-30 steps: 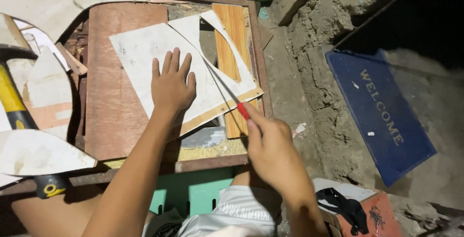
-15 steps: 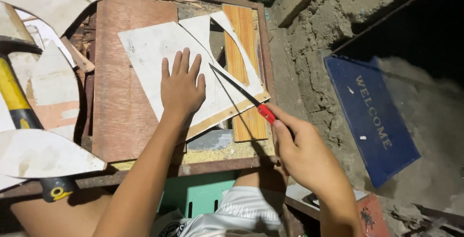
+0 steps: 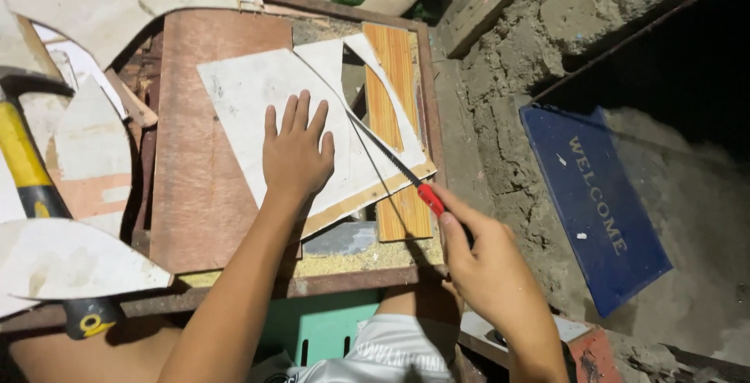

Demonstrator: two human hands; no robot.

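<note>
White laminate sheet is pinned flat on the brown board by the spread, ungrasping left hand. At four o'clock, a red-handled saw is clenched in the right hand, mid-cut; a steady stroke along the kerf seems called for.

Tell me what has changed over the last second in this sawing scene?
The right hand has drawn the red-handled saw back toward the person, so more blade shows out of the curved cut. The left hand stays flat on the white board, fingers spread. The yellow-handled hammer and blue doormat have not moved.
</note>
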